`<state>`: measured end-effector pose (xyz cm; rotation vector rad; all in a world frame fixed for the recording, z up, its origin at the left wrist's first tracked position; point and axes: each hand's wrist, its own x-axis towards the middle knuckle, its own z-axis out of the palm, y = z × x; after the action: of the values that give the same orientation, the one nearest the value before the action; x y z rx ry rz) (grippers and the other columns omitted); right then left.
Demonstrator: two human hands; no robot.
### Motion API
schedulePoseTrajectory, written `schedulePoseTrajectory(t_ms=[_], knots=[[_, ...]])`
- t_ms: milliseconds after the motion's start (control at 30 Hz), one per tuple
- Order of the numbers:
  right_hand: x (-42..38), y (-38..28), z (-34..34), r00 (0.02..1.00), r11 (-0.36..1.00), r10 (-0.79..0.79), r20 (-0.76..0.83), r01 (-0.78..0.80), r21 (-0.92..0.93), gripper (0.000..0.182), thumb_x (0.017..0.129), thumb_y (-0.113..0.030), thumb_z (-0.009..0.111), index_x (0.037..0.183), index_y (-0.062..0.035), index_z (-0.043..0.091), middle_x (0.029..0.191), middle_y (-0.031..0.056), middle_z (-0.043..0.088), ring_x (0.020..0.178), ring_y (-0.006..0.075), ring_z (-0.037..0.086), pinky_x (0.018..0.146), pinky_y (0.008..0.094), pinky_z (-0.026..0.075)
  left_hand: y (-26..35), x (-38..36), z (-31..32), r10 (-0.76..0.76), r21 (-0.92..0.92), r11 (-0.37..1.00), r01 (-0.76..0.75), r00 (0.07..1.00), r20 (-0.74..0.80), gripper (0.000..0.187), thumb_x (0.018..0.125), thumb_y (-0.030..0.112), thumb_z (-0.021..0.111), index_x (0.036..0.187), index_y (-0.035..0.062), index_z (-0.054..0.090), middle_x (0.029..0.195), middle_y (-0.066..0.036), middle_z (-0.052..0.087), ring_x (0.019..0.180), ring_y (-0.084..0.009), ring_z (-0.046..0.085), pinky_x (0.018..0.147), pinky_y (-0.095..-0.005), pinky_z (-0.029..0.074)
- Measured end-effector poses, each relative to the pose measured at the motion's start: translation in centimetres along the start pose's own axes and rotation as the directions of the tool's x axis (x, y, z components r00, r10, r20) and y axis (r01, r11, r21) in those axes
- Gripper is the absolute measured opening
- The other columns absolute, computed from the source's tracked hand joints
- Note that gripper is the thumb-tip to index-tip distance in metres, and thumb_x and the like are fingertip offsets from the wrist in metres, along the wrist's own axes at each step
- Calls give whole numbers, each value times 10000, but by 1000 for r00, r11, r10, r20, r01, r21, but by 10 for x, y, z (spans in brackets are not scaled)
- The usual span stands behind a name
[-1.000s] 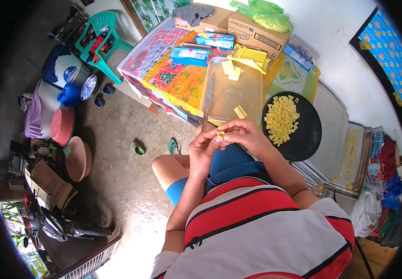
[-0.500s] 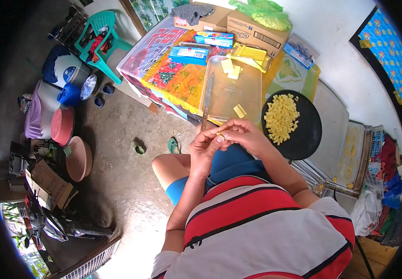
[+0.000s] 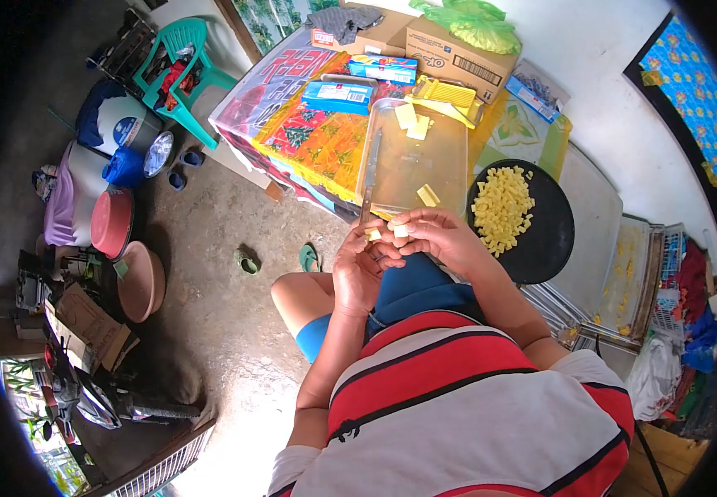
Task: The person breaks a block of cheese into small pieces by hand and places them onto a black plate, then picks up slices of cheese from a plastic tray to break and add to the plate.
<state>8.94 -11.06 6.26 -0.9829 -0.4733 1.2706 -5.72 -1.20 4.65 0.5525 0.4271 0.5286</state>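
Observation:
My left hand (image 3: 360, 269) pinches a small yellow piece (image 3: 373, 235) above my lap. Close beside it, my right hand (image 3: 441, 240) holds another pale yellow piece (image 3: 400, 232) between thumb and fingers. Just beyond both hands lies a clear plastic tray or lid (image 3: 395, 166). On it rest a long knife (image 3: 371, 166) along the left side, a yellow stick-like piece (image 3: 428, 195) near the front and flat yellow slabs (image 3: 416, 127) at the back. A round black pan (image 3: 553, 219) to the right holds a heap of small yellow pieces (image 3: 501, 207).
Blue boxes (image 3: 336, 98), an opened yellow packet (image 3: 445, 95) and a cardboard box (image 3: 458, 62) stand at the back of the table. Metal trays (image 3: 578, 207) are at the right. A green chair (image 3: 184, 58), basins (image 3: 141, 282) and slippers (image 3: 309, 257) are on the left.
My hands have moved slightly apart. Two separate yellow pieces now show, one in each hand, where a small piece was mostly hidden between my fingertips.

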Motion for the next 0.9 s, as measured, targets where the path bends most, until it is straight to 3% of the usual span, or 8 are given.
schedulePoseTrajectory(t_ms=[67,167,267,533,667,900], knots=[[0,4,-1,999,997,-35,-11,34,-66,229,879,-95,627,1087,-1,611,978,82,648,885,153,638,775,287,535,-2,1,-4,17,-8,1000,-17,1000,4,268,911,252,521,993,4,578,820,-103,619,660,-185,611,601,-333,550],[0,7,2,997,998,-62,-38,62,-7,192,880,-64,617,1060,1,611,971,82,648,880,140,638,766,276,536,-5,3,-13,58,138,988,-64,997,46,241,900,229,585,1021,21,566,795,-80,607,565,-149,569,471,-279,502],[2,13,-2,994,993,-94,-49,90,-69,156,878,-52,619,1027,-9,615,967,71,648,887,135,637,763,268,535,-8,2,-13,13,175,984,-13,1000,2,208,880,165,641,1032,40,572,773,-52,596,491,-102,506,388,-219,418],[3,23,-2,996,996,-83,-20,84,6,134,875,-44,619,1006,-20,620,919,68,658,840,144,651,753,272,547,-10,1,-9,80,299,950,-86,996,33,175,878,72,634,1043,27,601,703,-21,580,480,-64,473,382,-194,374],[4,23,-3,998,989,-46,-35,50,142,137,886,-57,608,1019,-26,622,909,70,658,817,152,657,732,280,563,-9,0,-7,93,340,935,-106,994,54,182,880,59,627,1054,6,606,690,-27,581,476,-57,467,388,-190,374],[2,19,1,998,991,-13,-68,22,130,197,880,-120,641,1052,-23,634,957,62,664,828,125,639,721,267,544,-11,1,-7,101,369,923,-106,994,33,199,876,63,635,1060,-6,604,730,-27,596,491,-52,472,399,-183,379]])
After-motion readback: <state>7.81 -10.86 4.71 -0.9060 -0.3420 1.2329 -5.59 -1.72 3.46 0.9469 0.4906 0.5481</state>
